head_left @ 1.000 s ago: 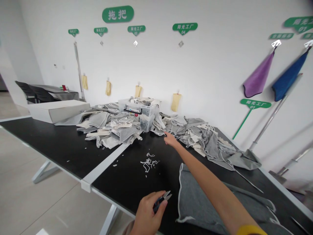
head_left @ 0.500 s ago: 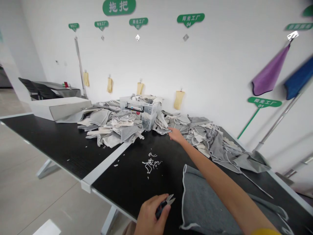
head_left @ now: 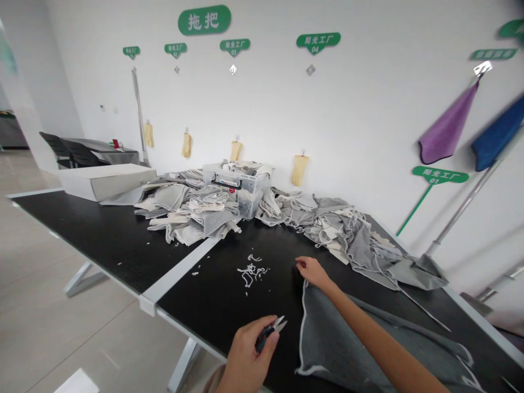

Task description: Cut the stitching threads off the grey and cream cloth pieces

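- The left hand (head_left: 245,355) is low in the view, near the front edge of the black tabletop (head_left: 102,234). It is closed around a small pair of snips (head_left: 272,329), whose short blades point forward and to the right.
- The right hand (head_left: 313,271) reaches out over the tabletop. Its fingers are curled narrow, with the fingertips closed on the far corner of a gray cloth (head_left: 339,344).
- The gray cloth lies spread on the tabletop on the person's right. It has a pale stitched border along its left edge, just beside the snips.
- Short white thread scraps (head_left: 251,271) lie loose on the tabletop to the left of the right hand.
- Farther back are two heaps of gray and cream cloths, one (head_left: 192,210) on the left and one (head_left: 347,234) on the right, with a clear plastic box (head_left: 235,185) between them.
- Doing this well probably depends on the right hand keeping the corner taut, so the border lies flat and straight.
- The snips look safest with the blades angled away from the holding fingers and closing only on loose thread, never on the stitched border.
- The scraps are best kept off the cloth.
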### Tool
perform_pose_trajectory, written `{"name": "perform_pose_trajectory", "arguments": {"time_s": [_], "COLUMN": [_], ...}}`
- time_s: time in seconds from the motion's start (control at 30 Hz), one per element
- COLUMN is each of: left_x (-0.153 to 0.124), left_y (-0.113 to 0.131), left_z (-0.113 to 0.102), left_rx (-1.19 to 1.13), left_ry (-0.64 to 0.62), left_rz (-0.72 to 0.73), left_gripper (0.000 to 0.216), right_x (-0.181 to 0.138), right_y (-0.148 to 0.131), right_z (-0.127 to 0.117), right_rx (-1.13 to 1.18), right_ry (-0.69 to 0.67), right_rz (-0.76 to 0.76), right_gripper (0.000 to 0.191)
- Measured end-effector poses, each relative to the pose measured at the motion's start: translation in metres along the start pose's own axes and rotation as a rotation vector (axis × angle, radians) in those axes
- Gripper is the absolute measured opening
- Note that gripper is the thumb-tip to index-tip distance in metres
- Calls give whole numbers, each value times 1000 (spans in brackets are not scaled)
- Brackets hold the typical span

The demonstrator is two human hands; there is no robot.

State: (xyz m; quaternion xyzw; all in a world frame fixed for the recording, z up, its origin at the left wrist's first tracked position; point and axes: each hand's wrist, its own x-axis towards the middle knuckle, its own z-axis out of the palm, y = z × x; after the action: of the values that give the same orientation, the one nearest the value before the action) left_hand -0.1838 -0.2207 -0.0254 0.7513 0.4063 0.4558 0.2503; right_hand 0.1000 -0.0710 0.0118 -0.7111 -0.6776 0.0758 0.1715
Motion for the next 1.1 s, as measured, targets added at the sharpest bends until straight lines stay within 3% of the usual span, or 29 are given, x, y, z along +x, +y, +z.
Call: {"name": "perform_pose_trajectory", "arguments": {"time_s": [0.3,1.1], "left_x": [1,2], "left_y": [3,5], "left_z": [-1,2], "left_rx": [58,85], "left_ry": [63,119], "left_rz": [81,199], "left_gripper": [24,26], "right_x": [-24,-31], "right_y": [17,11], "right_z": [35,29], "right_rx": [-2,0], "right_ry": [182,194], "right_rz": [-134,-115], "right_gripper": [39,39]}}
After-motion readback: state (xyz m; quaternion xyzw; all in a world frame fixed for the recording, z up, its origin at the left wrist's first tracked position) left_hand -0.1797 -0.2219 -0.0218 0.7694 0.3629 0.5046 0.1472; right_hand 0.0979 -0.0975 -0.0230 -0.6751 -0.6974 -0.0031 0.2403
